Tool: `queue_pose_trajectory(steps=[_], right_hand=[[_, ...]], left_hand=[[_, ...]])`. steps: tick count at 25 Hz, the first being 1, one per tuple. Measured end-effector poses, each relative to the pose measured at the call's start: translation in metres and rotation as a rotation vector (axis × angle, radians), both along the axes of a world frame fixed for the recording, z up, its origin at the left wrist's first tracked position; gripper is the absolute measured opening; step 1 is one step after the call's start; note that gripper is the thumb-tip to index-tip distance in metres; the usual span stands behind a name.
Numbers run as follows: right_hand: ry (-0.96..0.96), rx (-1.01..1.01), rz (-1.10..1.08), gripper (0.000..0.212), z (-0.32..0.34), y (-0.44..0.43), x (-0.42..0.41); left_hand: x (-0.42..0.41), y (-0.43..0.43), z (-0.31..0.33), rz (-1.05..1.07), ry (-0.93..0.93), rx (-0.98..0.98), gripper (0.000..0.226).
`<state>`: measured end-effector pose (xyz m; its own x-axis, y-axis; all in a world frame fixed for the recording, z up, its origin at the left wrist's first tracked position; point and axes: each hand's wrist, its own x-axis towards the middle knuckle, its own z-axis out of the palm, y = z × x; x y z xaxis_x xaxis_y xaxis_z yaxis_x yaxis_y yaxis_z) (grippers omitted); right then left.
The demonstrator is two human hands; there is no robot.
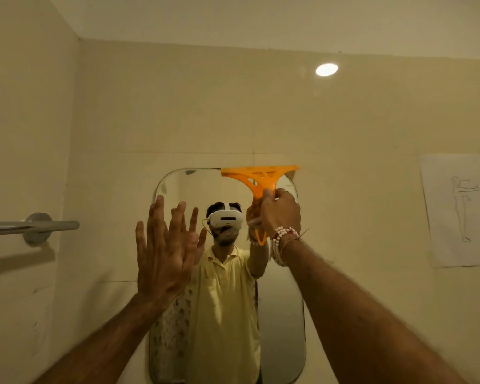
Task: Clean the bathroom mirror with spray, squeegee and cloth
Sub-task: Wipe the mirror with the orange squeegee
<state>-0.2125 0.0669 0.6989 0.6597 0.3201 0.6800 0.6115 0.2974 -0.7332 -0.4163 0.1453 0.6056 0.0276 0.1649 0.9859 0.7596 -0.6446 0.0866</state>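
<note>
The right hand (279,210) is gripping the orange squeegee (259,180) by its handle, blade lying at the mirror (283,314) top edge; the left hand (164,250) is spreading open, empty, before the glass; squeegeeing seems barely begun, and the cloth wipe is likely remaining; neither spray nor cloth is showing.

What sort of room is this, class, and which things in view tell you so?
Most likely a bathroom. A tall rounded mirror hangs on a plain wall, a metal towel bar is fixed at the left, and the right hand holds an orange squeegee to the glass.
</note>
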Motion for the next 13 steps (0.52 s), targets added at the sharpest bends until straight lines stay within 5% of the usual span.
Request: queue_pose_trajectory(steps=[13], right_hand=[[0.066,-0.034,-0.092,0.015,-0.207,-0.004,0.013]], left_hand=[[-0.002,0.004,-0.036,-0.061,0.004,-0.069,0.083]])
